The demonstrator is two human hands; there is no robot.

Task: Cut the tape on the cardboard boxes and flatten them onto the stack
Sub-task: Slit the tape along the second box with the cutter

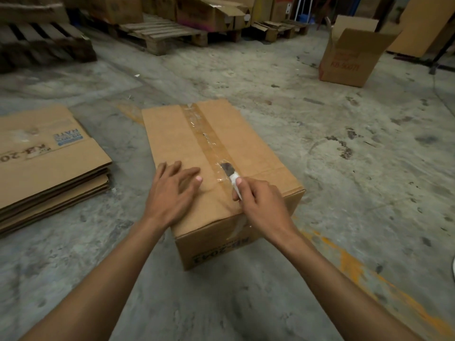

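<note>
A closed cardboard box [248, 153] sits on the concrete floor in front of me. A strip of clear tape [205, 134] runs along its top seam. My left hand [172, 188] lies flat on the top, left of the seam, with fingers spread. My right hand [261, 200] grips a small knife [230, 174] with a white-wrapped handle. Its dark blade rests on the tape near the box's near end. A stack of flattened boxes [44, 163] lies on the floor to the left.
An open box [349, 62] stands on the floor at the back right. Wooden pallets [160, 33] and more boxes [209, 13] line the back. Orange paint marks [352, 264] cross the floor at the right.
</note>
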